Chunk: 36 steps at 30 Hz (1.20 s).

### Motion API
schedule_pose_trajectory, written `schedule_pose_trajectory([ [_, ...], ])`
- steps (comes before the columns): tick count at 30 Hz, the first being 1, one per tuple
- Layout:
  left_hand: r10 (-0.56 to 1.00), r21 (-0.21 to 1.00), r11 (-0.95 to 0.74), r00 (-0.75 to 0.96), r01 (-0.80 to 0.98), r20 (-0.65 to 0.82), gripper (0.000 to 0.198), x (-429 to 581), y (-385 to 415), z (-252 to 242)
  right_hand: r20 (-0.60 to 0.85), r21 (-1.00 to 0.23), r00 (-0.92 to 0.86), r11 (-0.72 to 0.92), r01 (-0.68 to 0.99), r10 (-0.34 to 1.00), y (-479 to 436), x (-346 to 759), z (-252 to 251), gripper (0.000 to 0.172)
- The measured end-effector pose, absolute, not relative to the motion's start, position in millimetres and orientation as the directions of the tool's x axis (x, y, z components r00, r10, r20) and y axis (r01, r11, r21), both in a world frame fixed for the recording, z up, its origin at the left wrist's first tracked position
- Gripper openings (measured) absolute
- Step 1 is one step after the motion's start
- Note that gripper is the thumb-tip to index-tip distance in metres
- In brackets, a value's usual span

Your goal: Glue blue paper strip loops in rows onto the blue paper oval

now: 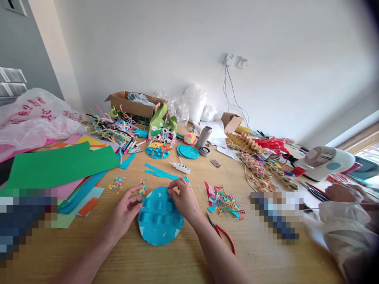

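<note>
While the blue disc (161,233) lies flat before the person, the left hand (126,207) curls at its left rim, apparently to steady it; I can't tell whether those fingers pinch. The right hand (186,201) has thumb and forefinger drawn together at the upper edge; whatever is between them is hidden. The white bottle (181,168) and red-handled scissors (229,238) lie near, probably for easy reach. Paper scraps (226,203) and green sheets (62,163) crowd the wooden counter (260,252), which meets a pale wall (148,43); a white fan (328,159) sits rightward, near another person's sleeve (343,232).
</note>
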<state>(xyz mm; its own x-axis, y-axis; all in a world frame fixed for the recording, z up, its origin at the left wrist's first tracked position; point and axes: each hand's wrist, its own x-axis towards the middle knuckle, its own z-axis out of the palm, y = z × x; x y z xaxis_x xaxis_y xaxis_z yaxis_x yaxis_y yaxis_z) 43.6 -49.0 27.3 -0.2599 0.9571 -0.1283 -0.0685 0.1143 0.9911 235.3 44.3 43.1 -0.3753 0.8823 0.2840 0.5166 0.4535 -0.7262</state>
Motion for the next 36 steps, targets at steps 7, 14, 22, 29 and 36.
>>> schedule_pose_trajectory([
  [7,0.96,0.992,0.108,-0.251,-0.068,-0.122,0.07,42.3,-49.4,25.1,0.325,-0.753,-0.402,0.492,0.437,0.856,43.8,233.9,35.6,0.014],
  [14,0.952,0.989,0.109,-0.275,-0.095,-0.132,0.071,42.4,-47.1,25.5,0.183,-0.935,-0.402,0.285,0.211,0.897,46.3,245.3,40.9,0.031],
  [22,0.949,0.988,0.133,-0.278,-0.079,-0.15,0.07,40.9,-47.6,31.7,0.218,-0.967,0.038,0.21,0.142,0.975,39.1,324.9,67.1,0.037],
  [29,0.947,0.98,0.186,-0.254,-0.071,-0.198,0.075,40.2,-46.7,30.7,0.16,-0.985,0.604,0.085,0.152,0.781,16.8,437.5,38.6,0.045],
  [36,0.942,0.976,0.214,-0.26,-0.029,-0.214,0.071,38.2,-46.3,25.8,0.404,-0.742,0.271,0.14,0.656,0.873,-10.5,415.0,18.2,0.037],
])
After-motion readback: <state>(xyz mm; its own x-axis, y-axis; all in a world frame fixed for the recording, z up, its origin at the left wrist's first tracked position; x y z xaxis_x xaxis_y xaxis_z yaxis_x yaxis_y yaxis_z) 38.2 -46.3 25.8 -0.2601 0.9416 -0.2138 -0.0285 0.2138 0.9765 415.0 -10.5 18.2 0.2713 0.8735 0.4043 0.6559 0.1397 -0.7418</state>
